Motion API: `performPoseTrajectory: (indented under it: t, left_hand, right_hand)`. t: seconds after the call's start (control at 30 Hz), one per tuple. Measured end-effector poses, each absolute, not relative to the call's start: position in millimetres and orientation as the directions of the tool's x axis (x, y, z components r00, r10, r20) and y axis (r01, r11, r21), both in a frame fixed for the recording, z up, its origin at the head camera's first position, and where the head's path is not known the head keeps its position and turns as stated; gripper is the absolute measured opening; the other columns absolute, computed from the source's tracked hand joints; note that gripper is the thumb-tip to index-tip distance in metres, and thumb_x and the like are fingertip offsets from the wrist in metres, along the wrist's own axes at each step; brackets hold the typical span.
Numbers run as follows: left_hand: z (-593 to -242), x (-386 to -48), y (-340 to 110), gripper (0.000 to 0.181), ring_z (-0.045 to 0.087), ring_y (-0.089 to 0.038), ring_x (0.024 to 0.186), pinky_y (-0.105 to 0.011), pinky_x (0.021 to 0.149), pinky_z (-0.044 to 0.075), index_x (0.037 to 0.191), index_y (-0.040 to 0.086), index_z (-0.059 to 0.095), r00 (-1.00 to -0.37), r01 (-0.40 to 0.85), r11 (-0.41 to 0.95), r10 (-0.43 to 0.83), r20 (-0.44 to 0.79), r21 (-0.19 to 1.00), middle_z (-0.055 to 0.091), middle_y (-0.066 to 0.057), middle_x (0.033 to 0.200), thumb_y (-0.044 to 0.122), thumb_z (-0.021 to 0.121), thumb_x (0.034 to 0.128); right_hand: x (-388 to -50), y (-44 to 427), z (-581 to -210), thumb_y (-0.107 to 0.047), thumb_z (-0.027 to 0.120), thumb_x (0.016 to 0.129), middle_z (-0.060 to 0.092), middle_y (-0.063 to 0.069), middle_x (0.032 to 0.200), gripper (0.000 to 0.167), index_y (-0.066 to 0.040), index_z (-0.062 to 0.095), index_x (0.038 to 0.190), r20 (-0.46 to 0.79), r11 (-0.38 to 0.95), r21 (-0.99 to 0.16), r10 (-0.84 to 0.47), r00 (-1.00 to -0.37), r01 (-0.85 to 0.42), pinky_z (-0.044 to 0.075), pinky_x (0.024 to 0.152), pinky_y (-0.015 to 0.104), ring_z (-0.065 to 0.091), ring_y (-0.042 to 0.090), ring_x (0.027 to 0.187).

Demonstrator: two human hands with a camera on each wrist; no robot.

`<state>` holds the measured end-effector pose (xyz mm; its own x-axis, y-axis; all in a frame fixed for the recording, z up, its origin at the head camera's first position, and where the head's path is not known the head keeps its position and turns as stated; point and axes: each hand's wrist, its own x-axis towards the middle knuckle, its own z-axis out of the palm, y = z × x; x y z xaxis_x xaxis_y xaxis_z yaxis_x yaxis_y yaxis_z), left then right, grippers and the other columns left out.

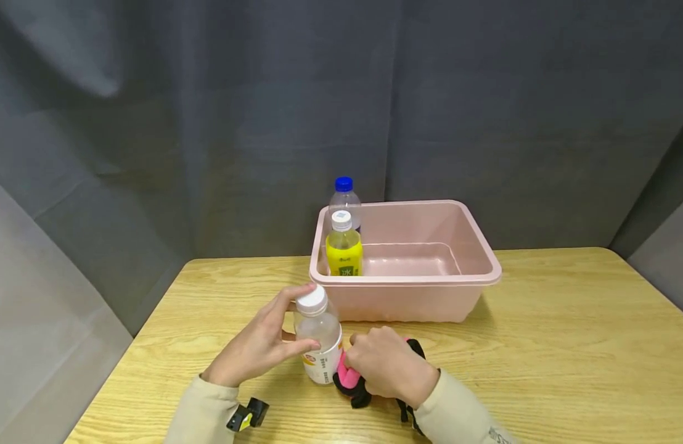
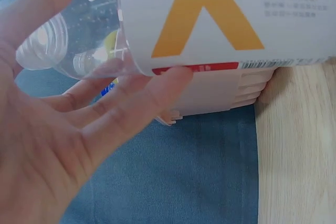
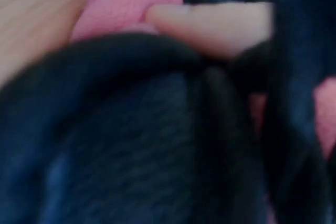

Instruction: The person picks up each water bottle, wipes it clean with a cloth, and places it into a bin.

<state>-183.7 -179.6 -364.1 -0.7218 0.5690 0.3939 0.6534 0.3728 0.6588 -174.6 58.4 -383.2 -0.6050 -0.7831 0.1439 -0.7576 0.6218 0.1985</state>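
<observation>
A clear plastic bottle with a white cap and a white label stands on the table in front of the pink basin. My left hand holds its upper part from the left, one finger up by the cap and another along the label. In the left wrist view the bottle's label shows an orange stripe. Beside the bottle, my right hand has its fingers curled over a bunched pink-and-black cloth. Pink and black folds of this cloth fill the blurred right wrist view, and its full shape is hidden.
Behind the hands sits the pink basin. At its left end stand a yellow-labelled bottle with a white cap and a blue-capped clear bottle. A dark curtain hangs behind the wooden table.
</observation>
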Motion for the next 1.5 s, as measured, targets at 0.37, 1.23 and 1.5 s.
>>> performPoseTrajectory:
  t: [0.37, 1.23, 1.5]
  left_hand:
    - [-364, -184, -179, 0.076, 0.063, -0.036, 0.105, -0.024, 0.071, 0.059, 0.146, 0.007, 0.037, -0.716, 0.668, 0.384, 0.564, 0.411, 0.637, 0.053, -0.022, 0.134, 0.001, 0.081, 0.0847]
    - [-364, -184, -182, 0.075, 0.064, -0.03, 0.106, -0.023, 0.069, 0.059, 0.149, 0.008, 0.039, -0.712, 0.687, 0.423, 0.555, 0.43, 0.591, 0.056, -0.017, 0.134, 0.0, 0.077, 0.0845]
    - [-362, -185, -183, 0.075, 0.063, -0.034, 0.108, -0.024, 0.071, 0.059, 0.149, 0.008, 0.039, -0.731, 0.651, 0.398, 0.557, 0.394, 0.646, 0.053, -0.019, 0.137, -0.003, 0.077, 0.0857]
  right_hand:
    - [-180, 63, -380, 0.002, 0.08, 0.064, 0.049, -0.007, 0.068, 0.028, -0.023, 0.069, 0.071, 0.165, 0.624, 0.139, -0.78, -0.603, -0.769, 0.035, 0.044, 0.027, 0.042, 0.011, 0.053]
    - [-177, 75, -345, 0.015, 0.067, 0.057, 0.067, 0.009, 0.104, 0.052, -0.009, 0.077, 0.102, 0.812, 0.598, -0.02, -0.458, -0.362, -0.801, 0.059, 0.061, 0.041, 0.067, 0.025, 0.085]
    - [-175, 75, -345, 0.009, 0.074, 0.059, 0.067, 0.008, 0.097, 0.036, -0.012, 0.073, 0.089, 0.654, 0.597, 0.124, -0.65, -0.387, -0.793, 0.055, 0.051, 0.032, 0.063, 0.024, 0.078]
